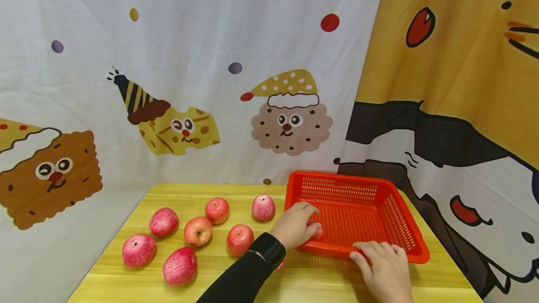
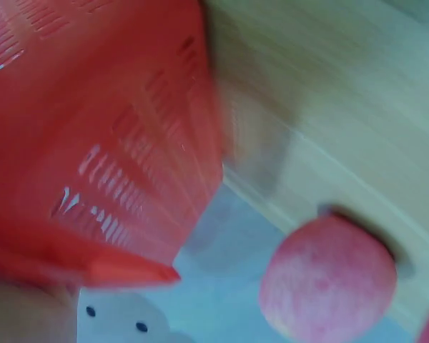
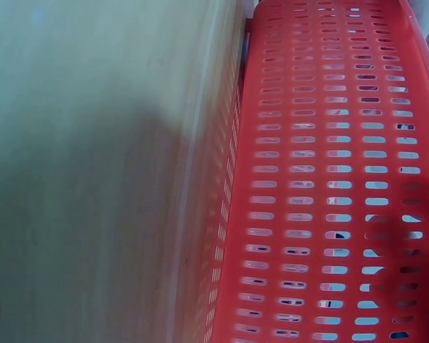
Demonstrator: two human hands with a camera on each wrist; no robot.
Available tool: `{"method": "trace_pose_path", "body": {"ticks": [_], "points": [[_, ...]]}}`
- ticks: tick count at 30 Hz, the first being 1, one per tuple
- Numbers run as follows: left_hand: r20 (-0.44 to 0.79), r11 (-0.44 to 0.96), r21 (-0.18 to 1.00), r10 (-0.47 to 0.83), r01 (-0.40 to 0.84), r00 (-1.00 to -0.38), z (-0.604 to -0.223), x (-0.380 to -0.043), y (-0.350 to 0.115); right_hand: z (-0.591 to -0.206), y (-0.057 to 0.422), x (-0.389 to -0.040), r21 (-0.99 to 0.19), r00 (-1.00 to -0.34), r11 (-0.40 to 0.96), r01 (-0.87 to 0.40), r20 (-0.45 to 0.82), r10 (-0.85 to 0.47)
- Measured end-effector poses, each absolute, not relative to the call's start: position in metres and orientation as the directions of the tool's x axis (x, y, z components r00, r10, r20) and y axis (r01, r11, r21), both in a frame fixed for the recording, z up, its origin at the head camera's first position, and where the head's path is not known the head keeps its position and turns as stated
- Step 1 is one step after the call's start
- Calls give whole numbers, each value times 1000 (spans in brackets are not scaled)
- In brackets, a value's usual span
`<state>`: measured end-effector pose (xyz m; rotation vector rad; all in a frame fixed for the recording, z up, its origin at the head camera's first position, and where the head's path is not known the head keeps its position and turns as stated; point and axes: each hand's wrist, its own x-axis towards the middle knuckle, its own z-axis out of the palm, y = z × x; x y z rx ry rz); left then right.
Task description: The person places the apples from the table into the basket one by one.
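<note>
A red plastic basket (image 1: pixel 349 221) with slotted walls stands on the right part of the table. My left hand (image 1: pixel 294 226) reaches over its near left corner, with curled fingers and thumb about a red apple (image 1: pixel 318 235) low inside the basket; the hand hides much of this apple. At the near rim, my right hand (image 1: pixel 385 265) grips the basket edge, fingers over the top and thumb on the outside. The right wrist view shows the basket's slotted outer wall (image 3: pixel 314 186) close up. Just left of the basket sits a pink-red apple (image 2: pixel 329 282).
Several more apples lie on the left of the wooden table (image 1: pixel 227 284), among them a paler one (image 1: pixel 198 231) and one near my left wrist (image 1: pixel 240 240). A cartoon-printed curtain (image 1: pixel 236 27) hangs behind the table.
</note>
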<state>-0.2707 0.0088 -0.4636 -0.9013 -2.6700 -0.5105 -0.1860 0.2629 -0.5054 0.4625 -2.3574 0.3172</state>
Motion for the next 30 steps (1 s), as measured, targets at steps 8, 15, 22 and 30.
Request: {"method": "trace_pose_path", "body": {"ticks": [8,15,22,30], "points": [[394,777,61,558,626,-730,-450,-238,-43,-507,263,-188,-104,-676,906,-410,702,-225],[373,848,95,455,521,-809,-454,-182,-125,-507,262,-186,-101,-701,916,-388,678,-222],[318,928,133,292,347,-902,-488,-140,-187,-505,261,-186,-114,-700,917,-381,684,-206],[412,974,150,93,168,-906,-515,-123,-215,-509,260,-186,-112,-704,918,-379,680,-208]]}}
